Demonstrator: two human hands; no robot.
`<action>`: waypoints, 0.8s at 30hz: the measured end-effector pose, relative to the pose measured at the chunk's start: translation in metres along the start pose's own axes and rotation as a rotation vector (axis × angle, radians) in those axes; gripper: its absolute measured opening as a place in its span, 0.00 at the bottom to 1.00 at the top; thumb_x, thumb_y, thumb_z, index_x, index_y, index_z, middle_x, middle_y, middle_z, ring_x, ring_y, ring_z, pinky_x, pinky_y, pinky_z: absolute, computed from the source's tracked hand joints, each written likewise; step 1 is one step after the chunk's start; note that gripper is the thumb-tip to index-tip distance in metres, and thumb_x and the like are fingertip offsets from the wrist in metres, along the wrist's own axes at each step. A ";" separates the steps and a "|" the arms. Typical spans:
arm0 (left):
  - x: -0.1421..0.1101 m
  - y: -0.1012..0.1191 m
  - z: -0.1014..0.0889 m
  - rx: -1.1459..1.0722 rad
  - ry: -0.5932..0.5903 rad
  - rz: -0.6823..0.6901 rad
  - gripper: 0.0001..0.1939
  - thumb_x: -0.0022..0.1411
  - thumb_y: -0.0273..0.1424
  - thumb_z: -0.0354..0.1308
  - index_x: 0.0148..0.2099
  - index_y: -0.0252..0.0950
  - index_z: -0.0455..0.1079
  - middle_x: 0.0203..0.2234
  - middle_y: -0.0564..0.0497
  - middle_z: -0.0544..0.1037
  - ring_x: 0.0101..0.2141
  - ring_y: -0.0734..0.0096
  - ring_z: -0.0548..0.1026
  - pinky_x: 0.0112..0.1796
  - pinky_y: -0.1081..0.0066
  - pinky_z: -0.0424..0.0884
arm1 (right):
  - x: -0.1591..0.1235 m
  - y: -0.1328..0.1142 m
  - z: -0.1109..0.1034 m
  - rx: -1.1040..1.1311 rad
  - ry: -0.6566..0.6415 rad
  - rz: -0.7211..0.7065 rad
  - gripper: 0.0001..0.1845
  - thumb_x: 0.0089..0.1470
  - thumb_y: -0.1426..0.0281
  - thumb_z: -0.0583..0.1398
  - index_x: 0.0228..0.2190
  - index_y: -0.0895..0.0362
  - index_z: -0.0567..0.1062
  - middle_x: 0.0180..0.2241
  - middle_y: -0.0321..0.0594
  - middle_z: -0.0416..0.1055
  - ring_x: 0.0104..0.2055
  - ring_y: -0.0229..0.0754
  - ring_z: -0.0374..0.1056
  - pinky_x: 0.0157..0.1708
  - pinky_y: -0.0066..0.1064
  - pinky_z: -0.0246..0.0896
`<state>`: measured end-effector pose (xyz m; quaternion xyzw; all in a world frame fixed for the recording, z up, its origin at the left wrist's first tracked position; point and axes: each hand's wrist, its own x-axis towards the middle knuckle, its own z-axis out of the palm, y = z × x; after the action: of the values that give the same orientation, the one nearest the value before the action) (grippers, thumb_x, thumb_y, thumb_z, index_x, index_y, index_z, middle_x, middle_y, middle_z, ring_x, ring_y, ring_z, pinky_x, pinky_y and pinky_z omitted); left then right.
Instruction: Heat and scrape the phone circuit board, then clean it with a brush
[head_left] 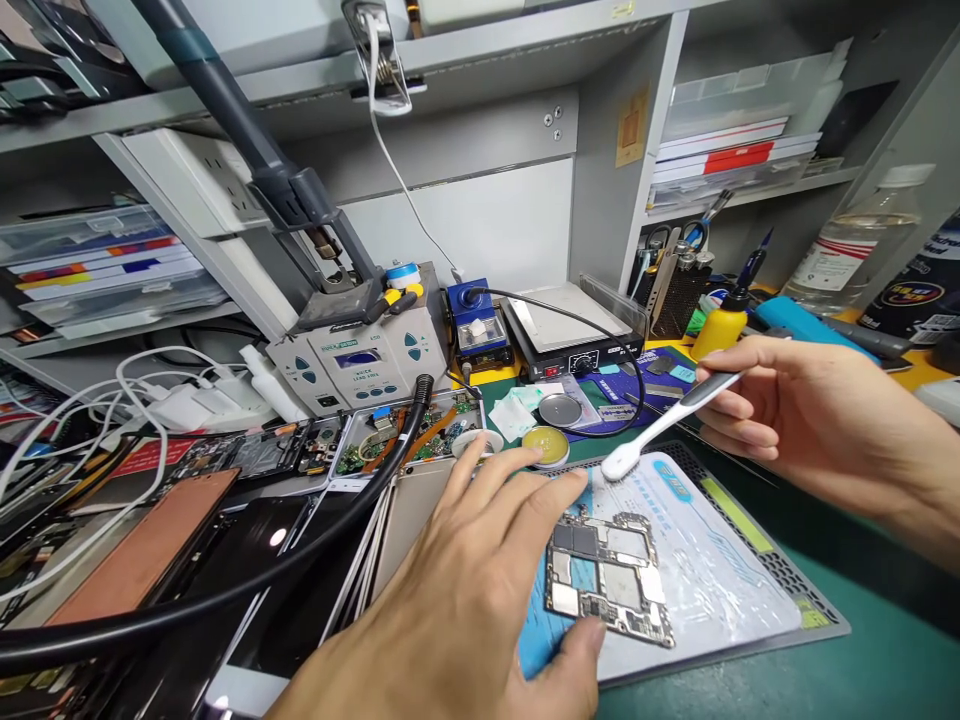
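Observation:
A phone circuit board [621, 585] lies flat on a white and blue work mat [739, 590]. My left hand [480, 575] reaches over the mat's left side with fingers stretched and spread. Its thumb tip is by the board's lower edge, and its index fingertip is just above the upper left corner; whether either touches the board I cannot tell. In my right hand [772, 400] is a white toothbrush [660, 428] with a dark grip, pinched between thumb and fingers. Its head points left, bristles down, above the mat's upper part and beyond the board.
Behind the mat sit an open tin of yellow paste [546, 446] and a yellow bottle [718, 328]. A thick black hose [330, 540] crosses the left side over phone parts. Farther back stand a soldering station [358, 355] and a flat heating plate [574, 320].

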<state>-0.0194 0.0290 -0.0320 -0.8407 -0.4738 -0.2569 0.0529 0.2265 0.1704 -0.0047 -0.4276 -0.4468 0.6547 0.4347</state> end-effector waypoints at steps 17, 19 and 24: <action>-0.012 -0.002 -0.015 0.072 0.003 -0.018 0.31 0.60 0.31 0.63 0.64 0.36 0.63 0.56 0.43 0.76 0.62 0.53 0.69 0.66 0.51 0.65 | -0.003 0.004 0.002 -0.034 -0.063 0.074 0.12 0.45 0.65 0.66 0.16 0.56 0.73 0.13 0.39 0.64 0.10 0.35 0.55 0.09 0.26 0.52; -0.015 -0.002 -0.012 0.040 0.039 -0.016 0.30 0.61 0.30 0.63 0.64 0.37 0.61 0.56 0.44 0.75 0.62 0.55 0.69 0.67 0.51 0.64 | -0.004 0.003 0.004 -0.020 -0.047 0.080 0.14 0.42 0.64 0.67 0.15 0.57 0.72 0.14 0.39 0.64 0.11 0.34 0.56 0.08 0.26 0.53; -0.020 -0.002 0.000 -0.015 0.143 0.015 0.29 0.63 0.25 0.59 0.65 0.36 0.59 0.53 0.43 0.74 0.59 0.56 0.69 0.68 0.44 0.57 | -0.007 0.002 0.004 0.034 -0.031 0.074 0.16 0.40 0.66 0.69 0.14 0.57 0.69 0.15 0.36 0.63 0.11 0.33 0.55 0.09 0.26 0.54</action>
<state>-0.0289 0.0150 -0.0420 -0.8240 -0.4607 -0.3194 0.0822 0.2240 0.1627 -0.0048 -0.4263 -0.4260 0.6843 0.4105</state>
